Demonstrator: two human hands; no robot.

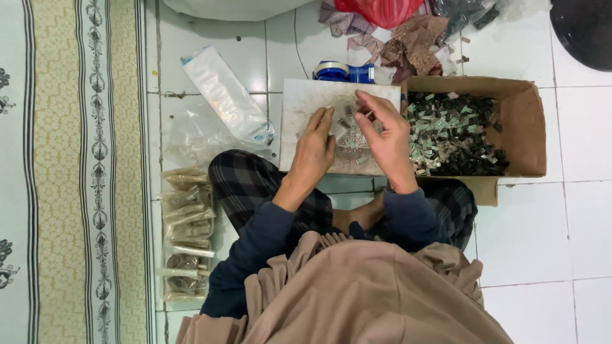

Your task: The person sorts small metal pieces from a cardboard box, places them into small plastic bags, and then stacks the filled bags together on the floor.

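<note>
I sit cross-legged on a tiled floor with a white board (pixel 299 105) in front of my knees. My left hand (pixel 313 150) rests on the board, fingers together, touching a heap of small silvery pieces (pixel 349 150). My right hand (pixel 384 137) hovers over the same heap and pinches a small piece between thumb and fingertips. To the right stands an open cardboard box (pixel 523 127) filled with several small dark and pale green pieces (pixel 456 137).
A blue tape dispenser (pixel 344 71) lies behind the board. Clear plastic bags (pixel 226 95) lie at the left, and filled packets (pixel 185 236) are stacked beside my left knee. A patterned mat (pixel 70 172) covers the far left. Cloth scraps (pixel 414 41) and a red bag (pixel 382 9) lie at the back.
</note>
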